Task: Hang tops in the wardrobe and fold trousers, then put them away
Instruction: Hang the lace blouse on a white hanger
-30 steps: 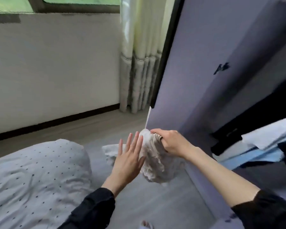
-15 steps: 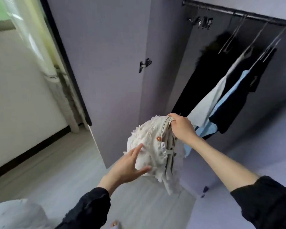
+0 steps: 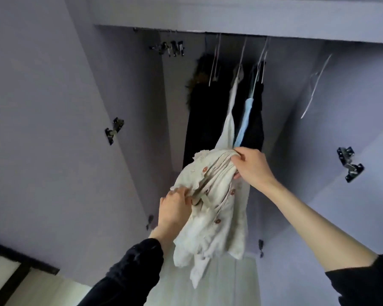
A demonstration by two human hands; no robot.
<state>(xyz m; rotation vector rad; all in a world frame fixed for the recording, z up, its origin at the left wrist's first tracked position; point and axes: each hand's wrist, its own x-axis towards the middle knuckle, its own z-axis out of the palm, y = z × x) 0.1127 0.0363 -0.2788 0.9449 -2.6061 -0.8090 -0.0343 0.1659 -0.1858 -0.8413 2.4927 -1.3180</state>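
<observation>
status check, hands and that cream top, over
Left hand and right hand both grip the cream top, bunched. Not hung yet. Empty hanger free on the right.

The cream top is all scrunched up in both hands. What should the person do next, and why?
Probably reach for the empty hanger at the right of the wardrobe. The cream top is bunched between the left hand and right hand with no hanger in it, while the other clothes already hang up.
</observation>
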